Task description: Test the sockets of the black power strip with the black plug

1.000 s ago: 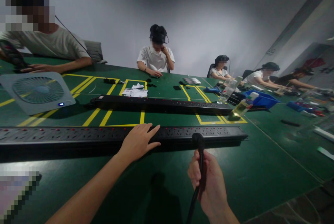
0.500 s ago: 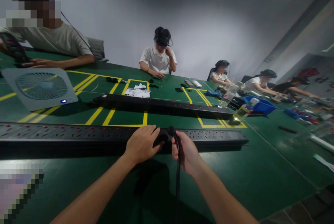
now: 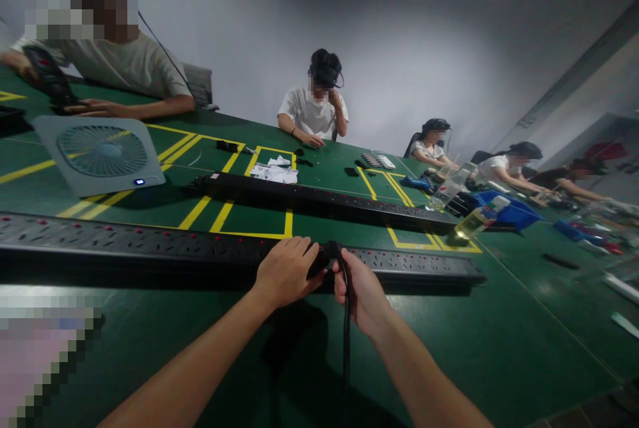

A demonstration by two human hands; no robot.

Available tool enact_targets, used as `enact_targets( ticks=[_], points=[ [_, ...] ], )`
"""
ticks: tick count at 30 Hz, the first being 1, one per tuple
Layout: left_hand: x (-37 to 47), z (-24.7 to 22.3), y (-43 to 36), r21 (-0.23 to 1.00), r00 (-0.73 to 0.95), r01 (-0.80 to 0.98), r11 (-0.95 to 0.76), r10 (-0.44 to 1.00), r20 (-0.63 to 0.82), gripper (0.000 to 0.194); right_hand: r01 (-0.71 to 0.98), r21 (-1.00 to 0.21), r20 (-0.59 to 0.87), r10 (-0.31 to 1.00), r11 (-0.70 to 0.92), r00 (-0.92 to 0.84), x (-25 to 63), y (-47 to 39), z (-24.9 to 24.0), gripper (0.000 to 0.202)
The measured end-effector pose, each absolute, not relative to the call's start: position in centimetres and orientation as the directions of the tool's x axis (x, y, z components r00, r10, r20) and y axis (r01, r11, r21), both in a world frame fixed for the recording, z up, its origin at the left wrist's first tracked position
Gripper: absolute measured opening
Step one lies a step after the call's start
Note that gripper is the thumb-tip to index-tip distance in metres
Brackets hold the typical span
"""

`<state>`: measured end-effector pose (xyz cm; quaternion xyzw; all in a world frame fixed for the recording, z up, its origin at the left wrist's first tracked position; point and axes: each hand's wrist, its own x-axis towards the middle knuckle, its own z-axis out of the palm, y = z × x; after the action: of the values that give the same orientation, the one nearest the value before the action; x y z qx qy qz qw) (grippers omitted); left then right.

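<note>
Head view, right hand (image 3: pixel 365 296) pinching black cable (image 3: pixel 346 335), underside of left hand (image 3: pixel 285 271) hidden, cannot tell grip

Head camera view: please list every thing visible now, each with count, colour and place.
Table: 1, green, yellow lines, spanning the view
Near power strip: 1, black, across foreground
Far power strip: 1, black, beyond it
Cable: 1, black, lower centre
Fan: 1, pale blue, left
Papers: several, white, back centre
Small parts: several, black, back centre
Bottle: 1, yellowish contents, right
Container: 1, transparent, beside bottle
Bins: at least 2, blue, right
Chair: at least 1, grey, back left
Co-workers: 5, pale or dark tops, around table
Wall: 1, grey, background
Blurred item: 1, pinkish, bottom left
Clutter: uncounted, mixed colours, right
Left hand: 1, bare, at near power strip
Right hand: 1, bare, holding cable
</note>
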<state>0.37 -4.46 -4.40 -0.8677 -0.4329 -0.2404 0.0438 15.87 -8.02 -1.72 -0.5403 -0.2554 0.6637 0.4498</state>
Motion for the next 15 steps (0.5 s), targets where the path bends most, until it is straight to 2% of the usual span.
enact_targets(
  ticks=[8, 15],
  points=[
    [0.28, -4.32, -4.53, 0.131, 0.508, 0.769, -0.626, 0.723, 0.468, 0.039, -0.385, -0.787, -0.511, 0.859, -0.482, -0.028, 16.59, -8.05, -1.75, 0.035],
    [0.27, -4.25, -4.52, 0.14, 0.512, 0.764, -0.63, 0.724, 0.462, 0.038, -0.355, -0.799, -0.508, 0.861, -0.485, -0.034, 16.42, -8.1, -1.55, 0.036]
  ],
)
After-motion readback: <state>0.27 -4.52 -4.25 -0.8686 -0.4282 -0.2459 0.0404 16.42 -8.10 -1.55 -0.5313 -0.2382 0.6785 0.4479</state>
